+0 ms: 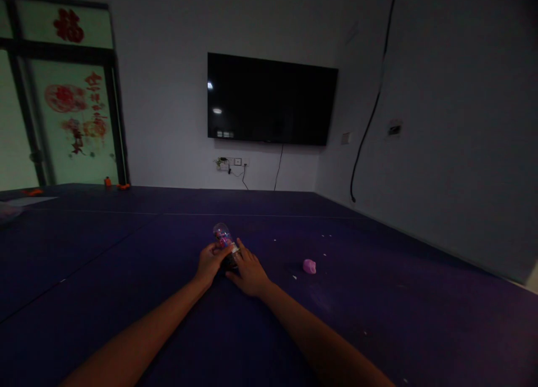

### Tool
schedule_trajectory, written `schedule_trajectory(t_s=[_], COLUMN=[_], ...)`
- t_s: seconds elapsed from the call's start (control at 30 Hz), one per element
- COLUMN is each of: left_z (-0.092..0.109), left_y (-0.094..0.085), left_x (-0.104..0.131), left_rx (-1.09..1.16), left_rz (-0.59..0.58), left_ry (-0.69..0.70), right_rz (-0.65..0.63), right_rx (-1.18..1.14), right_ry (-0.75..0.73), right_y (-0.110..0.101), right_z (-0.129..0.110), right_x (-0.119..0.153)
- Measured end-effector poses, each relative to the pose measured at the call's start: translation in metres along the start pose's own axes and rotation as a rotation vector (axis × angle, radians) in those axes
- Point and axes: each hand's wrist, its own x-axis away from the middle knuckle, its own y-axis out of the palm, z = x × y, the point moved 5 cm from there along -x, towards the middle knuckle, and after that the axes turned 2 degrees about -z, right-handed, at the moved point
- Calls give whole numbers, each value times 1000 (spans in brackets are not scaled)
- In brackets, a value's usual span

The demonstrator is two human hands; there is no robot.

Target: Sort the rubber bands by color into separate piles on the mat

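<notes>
A clear rounded container (222, 234) with pink and dark bits inside lies tilted on the dark purple surface (176, 331), its domed end pointing away from me. My left hand (209, 265) is closed round its left side, thumb across the top. On its right side, near the lower end, my right hand (251, 272) grips it with the fingers along it. The lower part of the container is partly hidden between my hands. A pink lump (309, 266) sits on the surface to the right of my right hand.
Small white scraps (295, 277) are scattered around the pink lump. Orange objects (108, 182) stand by the door at the far left, near a pale sheet (36, 201). A black cable (361, 151) hangs down the right wall. A television (271, 101) is on the far wall.
</notes>
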Motion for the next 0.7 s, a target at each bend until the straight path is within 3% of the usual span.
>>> schedule_trajectory(t_s=[0.17, 0.4, 0.7], left_z=[-1, -4, -2], left_y=[-4, -18, -25], left_x=[-1, -9, -11], left_rx=[-1, -20, -84], left_rz=[57, 239, 296], left_ry=[13, 78, 156], right_rz=[-27, -53, 165], right_rx=[-8, -13, -121], right_ry=[12, 38, 98], right_y=[1, 1, -14], right_z=[2, 4, 13], right_x=[-1, 1, -5])
